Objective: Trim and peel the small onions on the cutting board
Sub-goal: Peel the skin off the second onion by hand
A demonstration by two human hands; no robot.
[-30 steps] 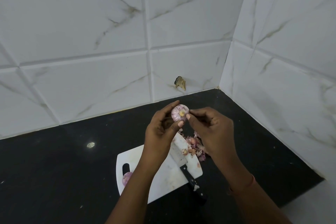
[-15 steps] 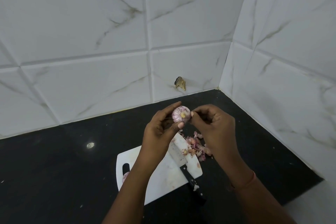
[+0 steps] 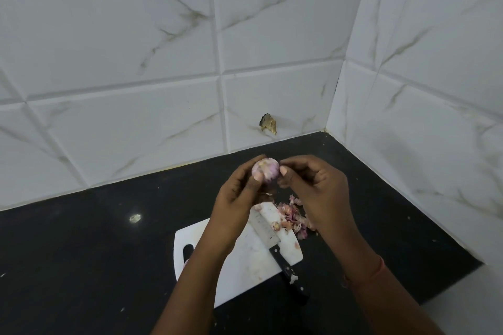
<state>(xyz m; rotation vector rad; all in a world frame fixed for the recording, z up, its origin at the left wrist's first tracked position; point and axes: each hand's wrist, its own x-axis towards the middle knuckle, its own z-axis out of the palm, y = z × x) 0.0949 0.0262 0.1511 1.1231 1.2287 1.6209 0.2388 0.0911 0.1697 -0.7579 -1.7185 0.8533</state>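
small onion [image 3: 264, 170] held raised above the cutting board [image 3: 245, 258], gripped by left hand [image 3: 236, 202] fingertips | right hand [image 3: 317, 187] pinched at its right side | knife [image 3: 275, 239] laid on board | peels [image 3: 292, 216] heaped beside

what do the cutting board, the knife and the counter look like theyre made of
White rectangular cutting board: probably plastic, matte, with a moulded handle slot. Knife: dull grey blade, likely steel; black handle with pale rivets, plastic or dark wood, unclear. Black countertop: looks like polished stone, since it gives a glossy light reflection.
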